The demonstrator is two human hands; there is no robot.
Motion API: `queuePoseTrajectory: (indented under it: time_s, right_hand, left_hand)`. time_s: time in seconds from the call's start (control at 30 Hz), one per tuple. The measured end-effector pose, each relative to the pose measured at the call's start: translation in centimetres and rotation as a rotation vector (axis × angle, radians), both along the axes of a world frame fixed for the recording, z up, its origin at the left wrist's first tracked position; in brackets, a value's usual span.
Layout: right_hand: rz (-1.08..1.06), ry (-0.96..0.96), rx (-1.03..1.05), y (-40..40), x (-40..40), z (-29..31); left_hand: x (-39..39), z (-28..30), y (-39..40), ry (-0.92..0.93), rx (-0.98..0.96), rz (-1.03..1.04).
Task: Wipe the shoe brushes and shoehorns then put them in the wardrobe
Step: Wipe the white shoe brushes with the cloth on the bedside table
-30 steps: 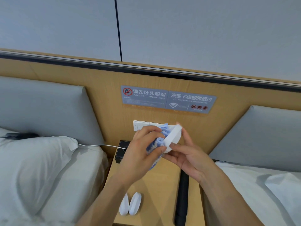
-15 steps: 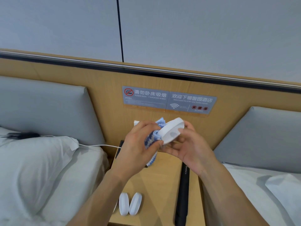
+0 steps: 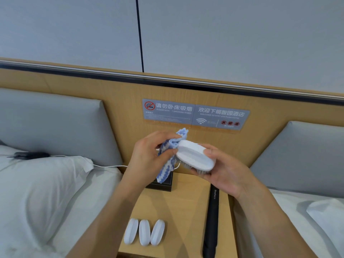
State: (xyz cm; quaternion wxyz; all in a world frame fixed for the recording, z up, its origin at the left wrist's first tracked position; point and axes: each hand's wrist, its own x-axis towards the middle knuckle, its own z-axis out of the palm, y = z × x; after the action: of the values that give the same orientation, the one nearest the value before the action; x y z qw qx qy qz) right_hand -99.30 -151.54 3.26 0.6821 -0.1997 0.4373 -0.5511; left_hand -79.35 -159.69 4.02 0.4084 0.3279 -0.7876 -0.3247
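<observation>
My right hand (image 3: 226, 173) holds a white oval shoe brush (image 3: 193, 155) from below, its flat back facing up and its grey bristles pointing down. My left hand (image 3: 149, 157) pinches a blue-and-white striped cloth (image 3: 168, 161) against the brush's left end. Both hands hover above the wooden nightstand (image 3: 183, 209). Three more white shoe brushes (image 3: 144, 232) lie side by side near the nightstand's front left. A long black shoehorn (image 3: 211, 220) lies along its right side.
A black box (image 3: 162, 184) sits at the back of the nightstand, partly behind the cloth. Beds with white pillows (image 3: 37, 187) flank it on both sides. A white cable (image 3: 104, 165) runs over the left pillow. The wooden headboard panel (image 3: 121, 95) carries a grey sign.
The brush has turned from edge-on to flat, back facing up, in my right hand. My left hand with the cloth has shifted to its left end. The view has tilted, showing a third brush on the nightstand.
</observation>
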Motion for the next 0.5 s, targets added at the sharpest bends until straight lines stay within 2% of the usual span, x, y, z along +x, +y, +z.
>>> queuePoseTrajectory:
  time_s: [0.17, 0.33, 0.5]
  right_hand:
    - [0.161, 0.127, -0.061, 0.2, 0.6, 0.2]
    - [0.214, 0.18, -0.075, 0.5, 0.6, 0.3]
    - [0.123, 0.186, -0.101, 0.5, 1.1, 0.3]
  left_hand:
    - [-0.9, 0.4, 0.9, 0.007, 0.026, 0.134]
    - [-1.5, 0.4, 2.6, -0.058, -0.06, 0.227]
    - [-2.1, 0.8, 3.6, -0.131, -0.094, 0.178]
